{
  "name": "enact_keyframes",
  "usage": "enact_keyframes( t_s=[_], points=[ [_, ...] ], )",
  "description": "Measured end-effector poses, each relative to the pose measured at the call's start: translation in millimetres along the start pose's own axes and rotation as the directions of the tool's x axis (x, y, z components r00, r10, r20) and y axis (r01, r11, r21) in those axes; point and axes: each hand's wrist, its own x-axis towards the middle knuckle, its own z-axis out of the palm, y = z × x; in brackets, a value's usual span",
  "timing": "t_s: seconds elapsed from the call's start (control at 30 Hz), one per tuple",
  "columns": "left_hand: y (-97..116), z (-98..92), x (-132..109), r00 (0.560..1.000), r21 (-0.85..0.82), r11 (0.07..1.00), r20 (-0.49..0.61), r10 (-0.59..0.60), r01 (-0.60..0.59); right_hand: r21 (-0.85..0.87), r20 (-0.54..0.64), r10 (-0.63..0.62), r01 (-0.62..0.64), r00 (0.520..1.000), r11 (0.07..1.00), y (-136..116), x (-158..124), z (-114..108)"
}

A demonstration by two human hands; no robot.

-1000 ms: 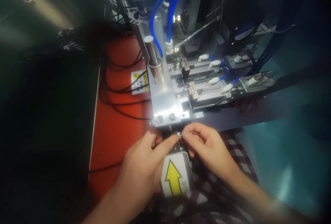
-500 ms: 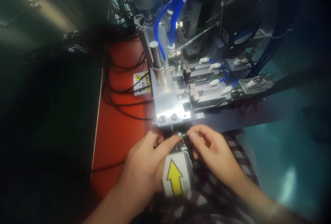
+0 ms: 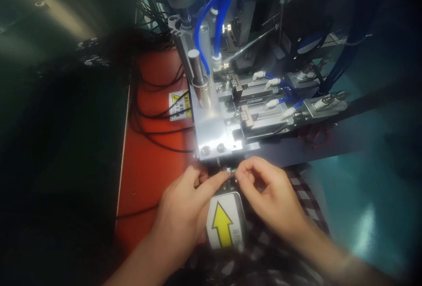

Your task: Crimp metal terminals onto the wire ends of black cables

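Note:
Thin coloured wires (image 3: 231, 173) show between my fingertips, just in front of the metal plate of the machine (image 3: 214, 134). My left hand (image 3: 187, 202) has its thumb pressed at the left end of the wires, its other fingers curled over the dark fixture (image 3: 225, 185). Thumb and forefinger of my right hand (image 3: 270, 189) are pinched together on the right end of the wires. A white cover with a yellow arrow (image 3: 223, 224) lies below the fixture, between my wrists.
Pneumatic cylinders (image 3: 267, 121) with white fittings and blue hoses (image 3: 221, 17) stand behind and to the right. An upright metal post (image 3: 198, 68) rises from the plate. Black cables (image 3: 161, 134) cross the red surface (image 3: 148, 171) at left, beside a warning label (image 3: 180, 105).
My right hand has moved slightly left, its fingertips now nearer my left thumb and covering more of the wires. My left hand has barely moved. The view has shifted a little.

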Motion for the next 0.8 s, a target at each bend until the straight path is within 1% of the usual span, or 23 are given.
enact_keyframes(
  t_s=[0.1,0.17,0.23,0.33,0.37,0.4,0.43,0.47,0.5,0.53,0.57,0.6,0.7,0.8],
  points=[
    [-0.6,-0.5,0.3,1.000,0.004,1.000,-0.004,0.016,-0.015,0.090,0.055,0.105,-0.110,0.993,0.990,2.5,2.6,-1.3],
    [-0.5,-1.7,0.2,0.999,0.027,0.999,-0.003,0.037,-0.037,0.107,0.089,0.134,-0.143,0.987,0.984,2.3,3.2,-1.4],
    [0.1,-3.1,0.1,0.999,0.063,0.997,0.015,0.049,-0.050,0.045,0.067,0.088,-0.091,0.994,0.995,0.8,3.1,-0.9],
    [1.4,-4.5,-0.2,0.997,0.117,0.992,0.062,0.042,-0.049,-0.131,0.006,-0.074,0.074,0.997,0.989,-0.4,2.6,0.5],
    [1.6,-4.5,-0.3,0.997,0.130,0.990,0.070,0.038,-0.047,-0.160,-0.005,-0.098,0.096,0.995,0.982,0.2,2.7,0.7],
    [1.6,-4.3,-0.4,0.997,0.136,0.990,0.071,0.035,-0.044,-0.149,-0.003,-0.080,0.079,0.997,0.986,1.5,3.0,0.6],
    [1.3,-3.9,-0.6,0.998,0.130,0.991,0.065,0.027,-0.036,-0.098,0.015,-0.018,0.019,1.000,0.995,3.3,3.6,0.1],
    [0.9,-3.4,-0.6,0.998,0.110,0.994,0.055,0.023,-0.029,-0.017,0.055,0.080,-0.079,0.995,0.997,5.4,4.3,-0.8],
    [0.3,-2.8,-0.7,0.999,0.077,0.997,0.041,0.022,-0.025,0.074,0.107,0.186,-0.195,0.977,0.978,7.5,5.0,-2.0],
    [-0.3,-2.2,-0.6,1.000,0.038,0.999,0.021,0.022,-0.023,0.157,0.161,0.277,-0.302,0.947,0.940,9.4,5.6,-3.4],
    [-0.7,-1.9,-0.4,1.000,-0.005,1.000,0.012,0.026,-0.026,0.223,0.200,0.338,-0.378,0.920,0.898,10.9,6.1,-4.9],
    [-0.7,-1.8,-0.1,1.000,-0.048,0.999,0.004,0.025,-0.025,0.272,0.212,0.369,-0.417,0.905,0.867,11.8,6.3,-6.1],
    [1.3,-3.0,1.9,0.999,-0.132,0.991,-0.031,-0.036,0.031,0.342,0.158,0.374,-0.406,0.914,0.848,11.2,5.0,-8.0],
    [4.5,-5.1,4.4,0.993,-0.163,0.983,-0.073,-0.094,0.081,0.332,0.125,0.335,-0.358,0.934,0.873,7.7,2.5,-5.9]
  ],
)
